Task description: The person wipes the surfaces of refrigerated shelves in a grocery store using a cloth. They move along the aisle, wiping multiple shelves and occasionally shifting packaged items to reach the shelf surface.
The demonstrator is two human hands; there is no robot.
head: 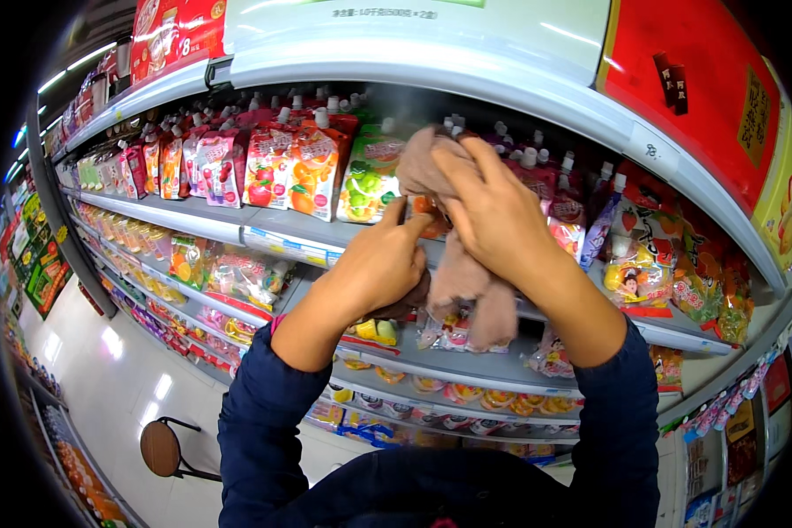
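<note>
My right hand [498,208] is closed on a brownish-pink cloth [465,270], which hangs down in folds in front of the shelf edge. Close beside it on the left, my left hand [389,254] has its fingers at a pouch with an orange fruit print [428,214], mostly hidden by both hands. Darker cloth shows under the left hand; whether that hand grips it or the pouch is unclear. A green grape-print spout pouch [368,175] stands just left of the cloth, and an orange-print spout pouch [313,171] stands farther left.
Spout pouches line the upper shelf [185,214] on both sides. Large boxes, one red [686,99], stand on the shelf above. Bagged jellies [640,257] stand at the right. Lower shelves hold more packs. A round-seat stool [160,449] stands on the floor at lower left.
</note>
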